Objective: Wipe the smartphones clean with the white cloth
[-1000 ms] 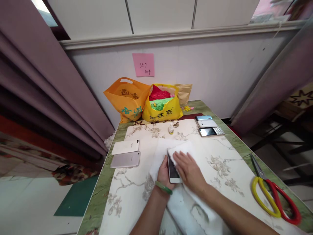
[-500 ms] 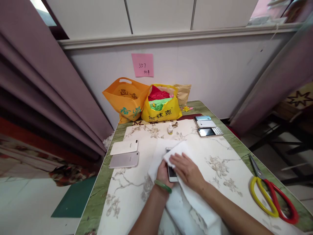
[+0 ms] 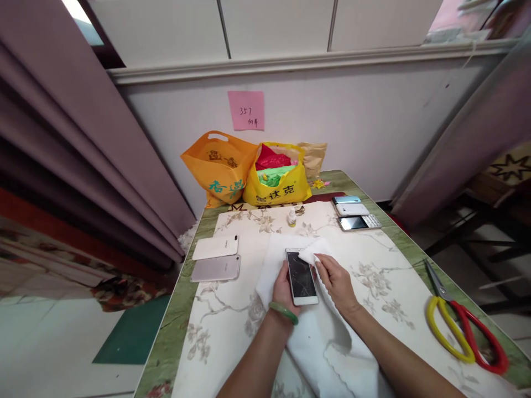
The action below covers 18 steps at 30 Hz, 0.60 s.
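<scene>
A white smartphone (image 3: pixel 302 279) with a dark, cracked-looking screen rests in my left hand (image 3: pixel 282 290), which grips it from the left side and below; a green bangle circles that wrist. My right hand (image 3: pixel 338 281) pinches a fold of a white cloth (image 3: pixel 348 348) beside the phone's upper right edge. A corner of the cloth lies over the top right of the screen. The rest of the cloth spreads under both hands and down toward the table's front. Most of the screen shows uncovered.
Two phones, one white (image 3: pixel 215 247) and one silver-pink (image 3: pixel 215 268), lie at left. Several more, including a keypad phone (image 3: pixel 360 222), lie at back right. A small bottle (image 3: pixel 292 218), a yellow bag (image 3: pixel 277 192), an orange bag (image 3: pixel 224 177) and large scissors (image 3: pixel 446 301) are also there.
My right hand has gone from lying flat on the cloth over the phone to pinching the cloth at its right edge. The cloth has been drawn back, uncovering most of the screen.
</scene>
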### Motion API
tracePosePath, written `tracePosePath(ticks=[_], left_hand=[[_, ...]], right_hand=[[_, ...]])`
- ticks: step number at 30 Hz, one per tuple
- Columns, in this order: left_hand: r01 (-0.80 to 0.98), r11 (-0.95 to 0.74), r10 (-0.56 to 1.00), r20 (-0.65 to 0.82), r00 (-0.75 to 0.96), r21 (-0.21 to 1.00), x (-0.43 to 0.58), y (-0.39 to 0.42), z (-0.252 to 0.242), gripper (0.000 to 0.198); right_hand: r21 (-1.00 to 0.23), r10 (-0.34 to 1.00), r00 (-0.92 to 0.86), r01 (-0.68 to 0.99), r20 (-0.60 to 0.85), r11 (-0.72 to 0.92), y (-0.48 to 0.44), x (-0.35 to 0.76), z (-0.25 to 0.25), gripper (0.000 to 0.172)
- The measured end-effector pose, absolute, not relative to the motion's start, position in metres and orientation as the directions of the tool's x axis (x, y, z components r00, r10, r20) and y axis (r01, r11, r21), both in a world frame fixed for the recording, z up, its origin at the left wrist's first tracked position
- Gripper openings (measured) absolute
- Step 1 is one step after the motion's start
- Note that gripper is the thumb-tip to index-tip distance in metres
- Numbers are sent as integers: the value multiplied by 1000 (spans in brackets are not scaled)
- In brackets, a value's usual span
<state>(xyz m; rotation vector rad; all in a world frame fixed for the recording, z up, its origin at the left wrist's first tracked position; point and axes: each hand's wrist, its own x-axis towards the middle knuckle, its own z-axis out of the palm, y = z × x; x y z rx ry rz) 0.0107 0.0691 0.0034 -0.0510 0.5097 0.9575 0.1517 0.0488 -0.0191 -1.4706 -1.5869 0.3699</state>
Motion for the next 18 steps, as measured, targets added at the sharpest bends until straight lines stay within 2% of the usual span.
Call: tracePosePath(ticks=[8, 14, 16, 18], left_hand=[[-774, 598, 768, -422, 482, 205, 7, 68, 7, 39], [-739, 623, 769, -375, 518, 256, 2, 67, 1, 47], [-740, 614, 777, -376, 505, 276, -1, 67, -5, 42], [-749, 587, 798, -373, 473, 307, -4, 66, -11, 34]], right_hand=[[-771, 904, 168, 596, 393, 225, 49, 150, -12, 29], [-837, 822, 339, 476, 457, 269, 37, 145, -1, 27], [-804, 830, 244, 486, 502, 343, 28, 139, 2, 30], [-709, 857, -70, 529, 511, 466, 22, 129, 4, 37]])
